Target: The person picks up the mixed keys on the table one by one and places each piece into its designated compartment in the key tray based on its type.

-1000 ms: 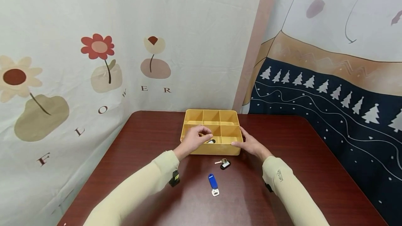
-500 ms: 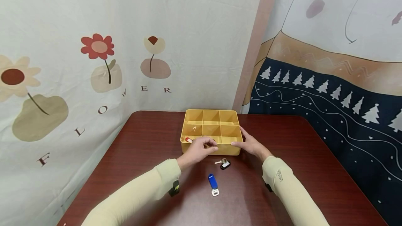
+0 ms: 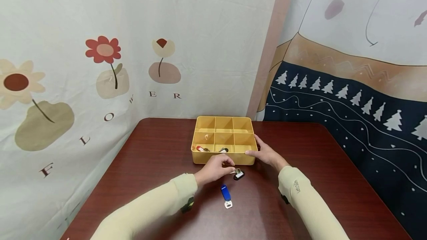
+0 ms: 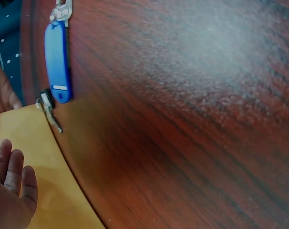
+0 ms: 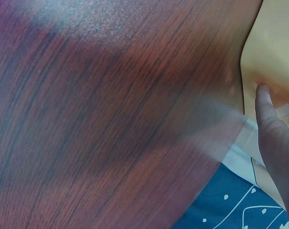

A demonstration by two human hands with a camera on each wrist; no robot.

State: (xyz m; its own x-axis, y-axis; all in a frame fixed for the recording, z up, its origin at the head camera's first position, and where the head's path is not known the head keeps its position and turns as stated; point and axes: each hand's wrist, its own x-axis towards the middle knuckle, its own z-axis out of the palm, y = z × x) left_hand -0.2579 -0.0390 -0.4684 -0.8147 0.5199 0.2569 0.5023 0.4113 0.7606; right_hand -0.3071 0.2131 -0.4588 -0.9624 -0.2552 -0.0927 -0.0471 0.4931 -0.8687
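A yellow six-compartment organizer box (image 3: 224,133) stands on the table. My right hand (image 3: 267,155) holds its front right corner, thumb at the front rim and fingers along the right side. My left hand (image 3: 217,167) is just in front of the box, fingers loosely bent beside a key with a black tag (image 3: 238,175). In the left wrist view, a gap shows between these fingers (image 4: 14,171) and that key (image 4: 54,121). Nearer me lies a key with a blue tag (image 3: 225,193). Inside the front row, a red-tagged key (image 3: 200,148) lies left and a black-tagged key (image 3: 224,150) in the middle.
The dark red wooden table (image 3: 160,140) has a curtain with flower prints (image 3: 200,47) behind it. Another curtain with white trees (image 3: 337,92) hangs along the right side.
My left hand has come out of the middle front compartment, over the front rim, and down to the right beside the black-tagged key on the table. My right hand stays at the corner.
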